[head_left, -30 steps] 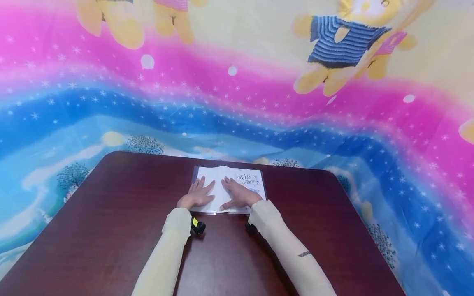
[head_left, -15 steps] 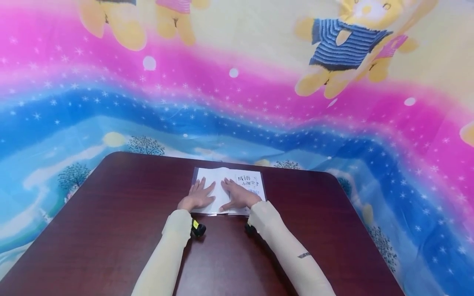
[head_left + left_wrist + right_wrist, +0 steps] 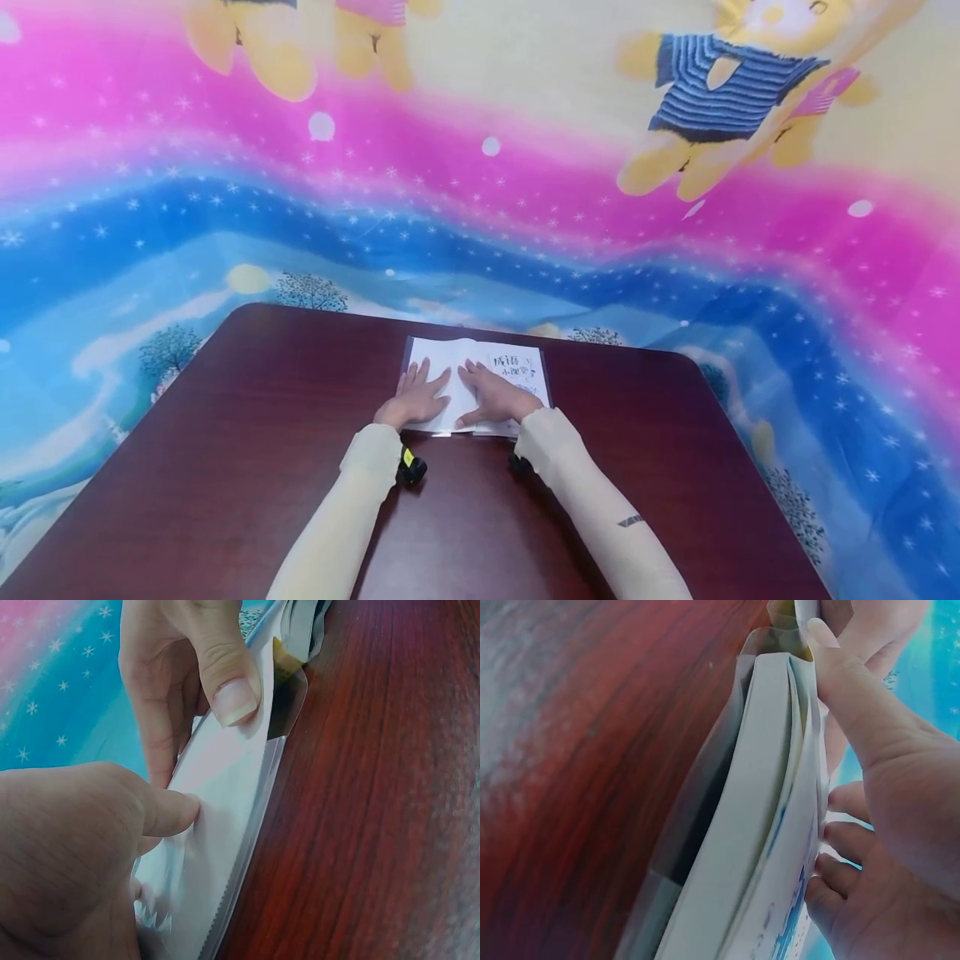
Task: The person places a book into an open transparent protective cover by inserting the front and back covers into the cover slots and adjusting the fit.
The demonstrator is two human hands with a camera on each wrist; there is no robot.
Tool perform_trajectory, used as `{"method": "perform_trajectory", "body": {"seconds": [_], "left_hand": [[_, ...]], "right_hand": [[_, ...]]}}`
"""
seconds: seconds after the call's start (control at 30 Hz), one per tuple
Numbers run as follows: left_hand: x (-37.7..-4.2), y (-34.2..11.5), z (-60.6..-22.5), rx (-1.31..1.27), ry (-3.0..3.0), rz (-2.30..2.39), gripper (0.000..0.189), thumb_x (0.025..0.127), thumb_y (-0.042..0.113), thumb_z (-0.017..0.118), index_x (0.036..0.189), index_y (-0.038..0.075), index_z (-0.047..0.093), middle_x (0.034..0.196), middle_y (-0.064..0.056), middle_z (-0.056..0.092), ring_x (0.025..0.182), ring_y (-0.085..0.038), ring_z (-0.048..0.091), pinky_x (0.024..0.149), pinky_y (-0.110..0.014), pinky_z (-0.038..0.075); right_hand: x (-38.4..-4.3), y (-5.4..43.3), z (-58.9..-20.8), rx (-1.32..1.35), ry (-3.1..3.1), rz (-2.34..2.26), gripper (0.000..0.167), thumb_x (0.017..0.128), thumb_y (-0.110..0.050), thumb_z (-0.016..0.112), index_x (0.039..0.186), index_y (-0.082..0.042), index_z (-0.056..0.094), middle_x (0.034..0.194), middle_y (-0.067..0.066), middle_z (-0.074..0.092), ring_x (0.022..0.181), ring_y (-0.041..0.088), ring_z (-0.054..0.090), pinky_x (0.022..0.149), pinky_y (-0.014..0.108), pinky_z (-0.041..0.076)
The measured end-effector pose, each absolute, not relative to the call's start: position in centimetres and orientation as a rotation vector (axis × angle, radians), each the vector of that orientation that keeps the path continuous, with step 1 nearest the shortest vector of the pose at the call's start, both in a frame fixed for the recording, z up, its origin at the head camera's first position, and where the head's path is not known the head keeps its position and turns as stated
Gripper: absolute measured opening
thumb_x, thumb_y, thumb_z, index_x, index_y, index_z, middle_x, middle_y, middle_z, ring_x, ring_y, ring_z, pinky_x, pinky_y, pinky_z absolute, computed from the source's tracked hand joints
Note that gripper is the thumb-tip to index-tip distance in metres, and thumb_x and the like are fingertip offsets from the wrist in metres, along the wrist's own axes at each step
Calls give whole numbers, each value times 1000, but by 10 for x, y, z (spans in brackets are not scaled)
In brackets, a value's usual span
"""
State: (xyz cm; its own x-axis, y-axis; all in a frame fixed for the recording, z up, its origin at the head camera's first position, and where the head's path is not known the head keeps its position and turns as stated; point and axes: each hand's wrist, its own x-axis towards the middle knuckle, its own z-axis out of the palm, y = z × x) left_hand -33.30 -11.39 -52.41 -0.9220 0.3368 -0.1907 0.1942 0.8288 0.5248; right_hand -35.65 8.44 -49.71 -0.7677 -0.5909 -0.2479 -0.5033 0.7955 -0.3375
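An open book (image 3: 513, 371) lies on the table, its left page blank white and its right page printed with large dark characters. Fingers spread, my left hand (image 3: 416, 400) rests on the left page. My right hand (image 3: 497, 396) lies across the area near the spine and the right page, its thumb toward the near edge. In the left wrist view, the left thumb touches the white page (image 3: 217, 799). A thick block of pages (image 3: 739, 787) shows under the right hand in the right wrist view, with a clear plastic cover (image 3: 694, 799) around it.
The dark reddish wooden table (image 3: 225, 467) extends around the book on every side. Behind it hangs a colourful cloth (image 3: 420, 217) with bears and snowflakes, reaching down past the table's far edge. Small black devices (image 3: 412, 471) sit at the wrists.
Both hands keep their places on the book. The whole head view has shifted slightly, so table and book appear a little farther right.
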Motion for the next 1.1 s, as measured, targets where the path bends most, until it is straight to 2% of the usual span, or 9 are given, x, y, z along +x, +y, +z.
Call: {"method": "perform_trajectory", "body": {"seconds": [0.43,0.7,0.93,1.03,1.1], "left_hand": [[-333,-114,-525,407,2729,743,61,108,36,38,163,15,23,169,-25,-7,155,-44,-11,124,-59,-4],[-335,-110,-527,427,2731,742,60,108,36,39,162,12,26,169,-25,-6,155,-45,-11,124,-59,-5],[-335,-116,-524,438,2703,718,62,109,41,37,164,18,20,169,-23,-9,155,-43,-12,125,-58,-3],[-340,-118,-528,440,2686,743,64,108,42,37,165,20,16,169,-21,-12,155,-41,-16,125,-58,-5],[-343,-118,-532,441,2682,761,65,108,44,36,165,21,14,169,-19,-14,155,-40,-18,124,-57,-7]], "right_hand": [[-357,78,-497,-821,2632,-380,104,85,-48,80,162,-6,23,171,14,11,157,35,9,126,48,19],[-356,75,-500,-890,2635,-401,102,86,-44,81,161,-4,25,169,19,12,156,43,5,124,55,17],[-361,84,-506,-898,2627,-501,104,86,-46,80,161,-3,23,170,16,12,157,36,9,126,49,18],[-362,94,-505,-858,2634,-509,104,87,-47,79,162,-3,21,171,13,12,158,29,11,126,45,19],[-362,104,-501,-811,2628,-544,103,88,-46,79,162,-3,22,170,14,13,158,29,12,126,46,19]]}}
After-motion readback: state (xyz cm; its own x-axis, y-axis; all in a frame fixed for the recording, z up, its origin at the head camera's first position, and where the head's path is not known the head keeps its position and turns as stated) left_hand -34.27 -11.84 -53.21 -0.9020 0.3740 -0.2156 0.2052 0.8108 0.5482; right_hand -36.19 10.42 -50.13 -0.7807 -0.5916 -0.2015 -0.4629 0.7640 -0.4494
